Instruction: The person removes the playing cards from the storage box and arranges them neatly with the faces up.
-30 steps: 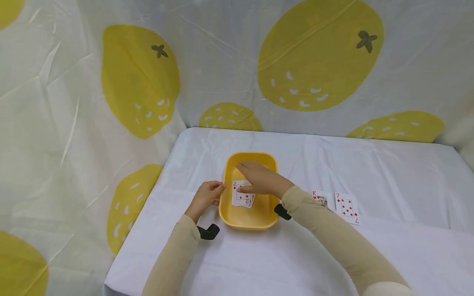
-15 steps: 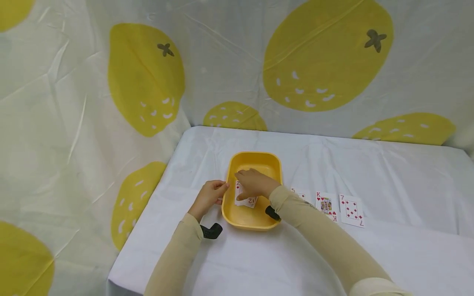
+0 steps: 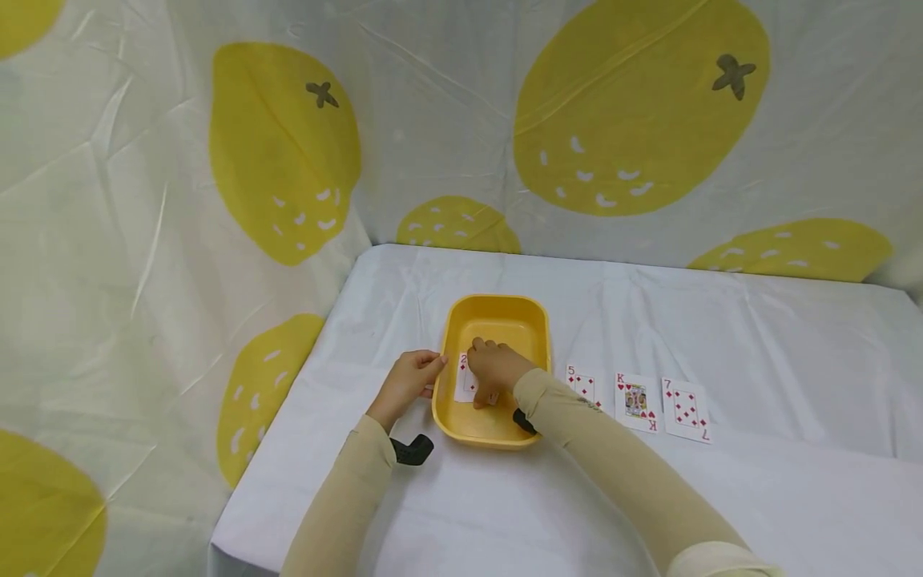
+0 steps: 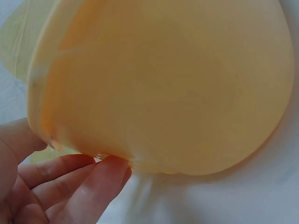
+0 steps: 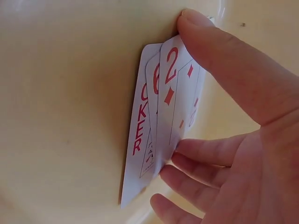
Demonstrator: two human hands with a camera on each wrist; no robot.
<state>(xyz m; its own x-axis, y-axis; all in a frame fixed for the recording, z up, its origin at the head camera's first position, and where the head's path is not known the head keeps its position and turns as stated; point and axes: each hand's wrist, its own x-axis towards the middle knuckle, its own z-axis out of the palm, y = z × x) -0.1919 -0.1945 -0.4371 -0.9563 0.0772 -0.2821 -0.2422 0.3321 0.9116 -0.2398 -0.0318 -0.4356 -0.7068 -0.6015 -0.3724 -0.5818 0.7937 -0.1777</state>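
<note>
A yellow plastic tray [image 3: 490, 442] stands on the white cloth, with a small overlapping stack of playing cards [image 3: 465, 386] inside it. My left hand [image 3: 407, 385] pinches the tray's left rim between thumb and fingers, seen close up in the left wrist view beside the tray wall [image 4: 163, 84]. Inside the tray, my right hand [image 3: 497, 370] spans the stack. In the right wrist view, the thumb meets one edge of the fanned cards [image 5: 163, 116] and the fingertips meet another. The two of diamonds lies on top, over a six and a joker.
To the tray's right, the five of diamonds [image 3: 586, 386], king of hearts [image 3: 636, 401] and seven of diamonds [image 3: 686, 409] lie face up in a row. Lemon-printed cloth [image 3: 433, 120] hangs behind and at the left.
My right hand has lowered onto the cards in the tray, its thumb and fingers closing toward their edges. The five of diamonds has come out from behind the right arm. My left hand keeps the rim.
</note>
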